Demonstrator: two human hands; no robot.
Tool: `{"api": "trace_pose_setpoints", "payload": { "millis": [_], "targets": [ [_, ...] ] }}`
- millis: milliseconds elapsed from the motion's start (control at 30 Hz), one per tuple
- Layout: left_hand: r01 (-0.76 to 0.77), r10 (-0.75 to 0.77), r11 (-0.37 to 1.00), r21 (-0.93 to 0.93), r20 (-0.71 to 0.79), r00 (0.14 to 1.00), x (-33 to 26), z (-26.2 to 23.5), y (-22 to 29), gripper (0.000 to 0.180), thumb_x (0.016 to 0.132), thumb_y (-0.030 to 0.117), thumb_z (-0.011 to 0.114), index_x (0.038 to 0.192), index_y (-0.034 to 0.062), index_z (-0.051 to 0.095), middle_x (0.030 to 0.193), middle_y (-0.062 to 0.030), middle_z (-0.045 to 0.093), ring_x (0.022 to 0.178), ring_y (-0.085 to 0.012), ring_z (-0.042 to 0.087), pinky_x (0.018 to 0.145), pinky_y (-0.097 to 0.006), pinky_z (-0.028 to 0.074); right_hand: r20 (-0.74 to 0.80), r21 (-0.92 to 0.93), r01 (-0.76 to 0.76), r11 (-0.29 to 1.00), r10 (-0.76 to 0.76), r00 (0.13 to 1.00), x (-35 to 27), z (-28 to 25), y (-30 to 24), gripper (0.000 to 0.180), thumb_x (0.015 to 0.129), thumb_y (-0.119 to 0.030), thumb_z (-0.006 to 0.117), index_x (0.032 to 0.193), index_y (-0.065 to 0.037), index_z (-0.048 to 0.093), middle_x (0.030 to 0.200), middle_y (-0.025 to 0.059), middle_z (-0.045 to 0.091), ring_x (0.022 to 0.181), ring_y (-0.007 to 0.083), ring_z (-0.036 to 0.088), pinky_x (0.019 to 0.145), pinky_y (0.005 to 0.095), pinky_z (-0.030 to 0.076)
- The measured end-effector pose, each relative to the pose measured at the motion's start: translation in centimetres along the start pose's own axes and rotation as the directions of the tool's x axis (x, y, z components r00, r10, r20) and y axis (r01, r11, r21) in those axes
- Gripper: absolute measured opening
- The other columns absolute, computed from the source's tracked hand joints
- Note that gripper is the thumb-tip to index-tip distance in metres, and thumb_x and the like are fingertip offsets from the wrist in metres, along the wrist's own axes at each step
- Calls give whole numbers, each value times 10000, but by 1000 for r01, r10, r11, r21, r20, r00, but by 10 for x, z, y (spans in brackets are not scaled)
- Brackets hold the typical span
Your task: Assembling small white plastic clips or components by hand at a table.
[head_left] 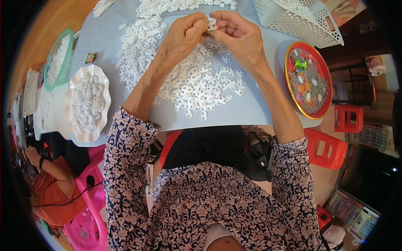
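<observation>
A small white plastic clip (212, 24) sits at about twelve o'clock in the view, pinched between both hands above the table. The left hand (182, 35) closes its fingertips on the clip's left end, the right hand (238, 35) on its right end — both hands grasping it, neither loose. The piece looks light, stiff and smooth, so it likely wants a fingertip pinch at its two ends rather than a full-fist hold; it could slip if squeezed on the rounded edges. Its long axis seems to run roughly three to nine o'clock between the thumbs, though the fingers hide most of it and which face is up cannot be told.

Just below the hands, a loose heap of matching white pieces (197, 79) spreads over the pale blue tabletop (251, 108). At three o'clock stands a red plate (324, 109) of small grey bits; at nine o'clock a white scalloped dish (73, 85) filled with more white pieces, and a green basket (66, 70) beyond it. A white perforated basket (293, 21) lies at one o'clock.
</observation>
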State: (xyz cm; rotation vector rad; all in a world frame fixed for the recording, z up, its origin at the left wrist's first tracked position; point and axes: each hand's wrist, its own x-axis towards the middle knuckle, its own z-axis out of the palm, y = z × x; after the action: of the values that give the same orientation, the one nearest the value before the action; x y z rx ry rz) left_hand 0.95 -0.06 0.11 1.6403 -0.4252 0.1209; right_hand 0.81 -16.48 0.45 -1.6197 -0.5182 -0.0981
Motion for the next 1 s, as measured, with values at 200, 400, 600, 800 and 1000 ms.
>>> {"api": "trace_pose_setpoints", "payload": {
  "millis": [200,400,600,800,1000],
  "targets": [
    [43,-45,998,39,61,997,-1,-4,-4,249,902,164,429,694,31,464,594,2,428,574,-69,425,519,-246,374,-3,-318,146,937,-155,988,0,-1,3,319,725,-83,739,1032,-57,657,739,21,639,654,91,614,622,226,510],
    [97,-112,990,100,159,981,0,-7,1,268,946,211,413,776,24,504,685,3,489,660,-79,462,642,-236,398,8,-381,200,903,-213,977,0,-3,1,294,723,-97,737,1005,-53,665,710,27,626,633,98,608,611,230,509],
    [113,-133,988,103,206,969,1,-10,1,266,945,210,416,770,28,498,684,10,481,662,-75,459,649,-228,397,64,-425,259,867,-257,964,0,-7,-5,261,730,-89,732,976,-39,661,717,38,644,639,103,616,615,233,513],
    [113,-119,993,39,182,976,-1,-6,-2,267,948,217,424,779,25,500,697,12,497,658,-71,457,652,-223,404,94,-417,297,859,-284,954,2,-9,-8,226,738,-75,723,946,-21,654,754,66,681,674,122,653,621,245,521],
    [40,-43,999,37,90,995,-2,2,-3,276,888,199,421,715,14,529,595,-14,475,578,-77,438,533,-245,378,98,-435,302,848,-289,952,2,-9,-8,209,745,-58,708,941,-20,647,767,79,683,688,151,668,625,258,525]
  ]
}}
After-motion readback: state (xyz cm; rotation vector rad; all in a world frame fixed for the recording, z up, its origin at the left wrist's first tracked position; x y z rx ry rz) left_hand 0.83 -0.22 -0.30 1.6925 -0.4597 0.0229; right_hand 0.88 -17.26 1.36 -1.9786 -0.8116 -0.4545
